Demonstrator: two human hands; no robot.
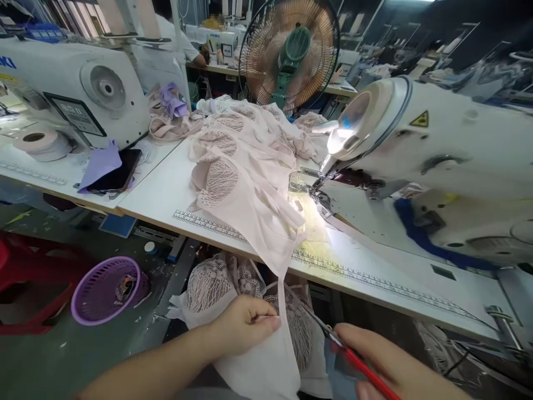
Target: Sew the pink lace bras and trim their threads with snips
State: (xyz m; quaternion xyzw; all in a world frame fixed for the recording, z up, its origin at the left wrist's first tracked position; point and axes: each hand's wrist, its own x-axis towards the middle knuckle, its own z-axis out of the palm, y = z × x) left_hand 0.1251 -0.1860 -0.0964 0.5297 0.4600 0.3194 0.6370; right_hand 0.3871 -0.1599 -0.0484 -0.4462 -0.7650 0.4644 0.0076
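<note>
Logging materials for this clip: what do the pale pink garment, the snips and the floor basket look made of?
Pale pink garment, pinched by the left hand: thin, soft, matte fabric with openwork lace panels; it drapes limply over the table edge. Snips in the right hand: shiny metal blades and a glossy red handle, probably plastic. Basket: purple with slotted walls, likely moulded plastic.

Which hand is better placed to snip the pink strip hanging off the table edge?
Right, most likely. The right hand holds the red-handled scissors, their blades pointing at the pink strip. The left hand pinches that strip close beside the blades, so it seems busy holding it.
</note>
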